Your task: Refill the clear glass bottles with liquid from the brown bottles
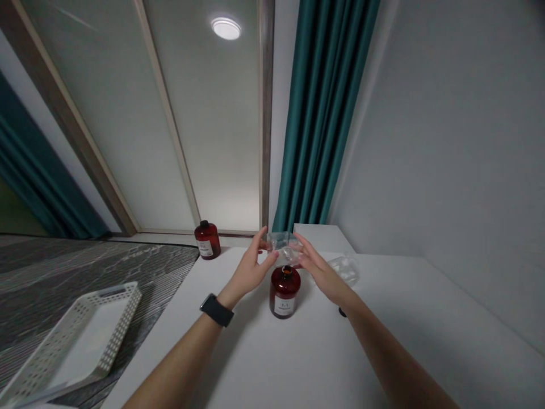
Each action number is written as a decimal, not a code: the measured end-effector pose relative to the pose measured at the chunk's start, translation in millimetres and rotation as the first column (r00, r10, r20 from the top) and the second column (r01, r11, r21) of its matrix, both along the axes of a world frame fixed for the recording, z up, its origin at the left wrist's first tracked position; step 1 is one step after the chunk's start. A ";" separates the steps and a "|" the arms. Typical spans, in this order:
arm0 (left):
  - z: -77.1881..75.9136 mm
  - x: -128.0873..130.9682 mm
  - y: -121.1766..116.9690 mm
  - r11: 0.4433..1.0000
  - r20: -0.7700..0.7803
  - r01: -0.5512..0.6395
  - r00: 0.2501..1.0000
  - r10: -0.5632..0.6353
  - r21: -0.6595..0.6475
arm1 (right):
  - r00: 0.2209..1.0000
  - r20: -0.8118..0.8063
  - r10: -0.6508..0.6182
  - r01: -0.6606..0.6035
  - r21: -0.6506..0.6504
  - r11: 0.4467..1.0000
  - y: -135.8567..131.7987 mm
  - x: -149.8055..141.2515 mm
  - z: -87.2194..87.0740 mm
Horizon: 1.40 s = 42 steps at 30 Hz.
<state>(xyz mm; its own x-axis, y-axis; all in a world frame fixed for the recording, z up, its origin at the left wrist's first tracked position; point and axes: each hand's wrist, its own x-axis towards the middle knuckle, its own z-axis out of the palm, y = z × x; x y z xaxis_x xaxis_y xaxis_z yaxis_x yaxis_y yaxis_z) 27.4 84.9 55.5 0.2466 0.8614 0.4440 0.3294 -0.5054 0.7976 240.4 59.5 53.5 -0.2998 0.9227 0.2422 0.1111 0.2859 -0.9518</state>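
Observation:
Between my left hand (251, 267) and my right hand (318, 271) is a clear plastic piece (281, 247), gripped from both sides by the fingertips; its exact kind is hard to make out. Just below it stands a dark red-brown bottle (285, 291), upright, with a white label facing me and its neck uncapped. Beside my right wrist a small black cap (342, 312) lies on the white table (281, 363), partly hidden by the forearm. More crumpled clear plastic (347, 270) rests behind my right hand.
A second red-brown bottle (207, 241) with a black top stands at the table's far left corner. To the left, lower than the table, is a white perforated basket (121, 326). Behind the table are a white box-like block (323, 236), a teal curtain (327, 113) and frosted door panels (208, 125).

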 end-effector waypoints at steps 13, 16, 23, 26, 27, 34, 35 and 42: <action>36.0 -2.8 -17.5 0.992 0.071 0.127 0.990 -0.126 -0.023 | 0.982 0.097 -0.160 0.120 0.329 0.937 -13.8 -9.1 18.5; 44.9 -9.4 -22.2 0.987 0.007 0.160 0.987 -0.160 0.027 | 0.984 0.077 -0.158 0.127 0.310 0.942 -17.0 -9.8 23.5; 50.2 -18.8 -25.5 0.989 -0.128 0.124 0.985 -0.114 0.074 | 0.995 0.020 -0.101 0.094 0.210 0.973 -19.7 -14.0 20.6; 52.2 -25.6 -26.0 0.989 -0.121 0.106 0.988 -0.094 0.103 | 0.992 0.037 -0.124 0.109 0.280 0.954 -20.7 -17.8 16.3; 51.3 -29.2 -26.0 0.989 -0.107 0.100 0.990 -0.088 0.111 | 0.991 0.035 -0.129 0.112 0.301 0.947 -20.1 -18.5 14.1; 20.6 -63.7 -32.3 0.998 0.008 0.013 1.000 -0.013 0.057 | 0.985 0.172 0.002 -0.017 0.085 0.996 -10.2 -14.0 -3.7; 15.2 -68.4 -34.6 0.999 -0.001 0.002 1.000 -0.002 0.047 | 0.979 0.200 0.033 -0.041 0.038 0.998 -10.1 -13.6 -4.8; -20.6 -82.2 -48.5 0.998 0.092 0.010 0.996 -0.005 -0.054 | 0.967 0.242 0.073 -0.069 -0.026 0.997 -15.5 -17.3 -4.0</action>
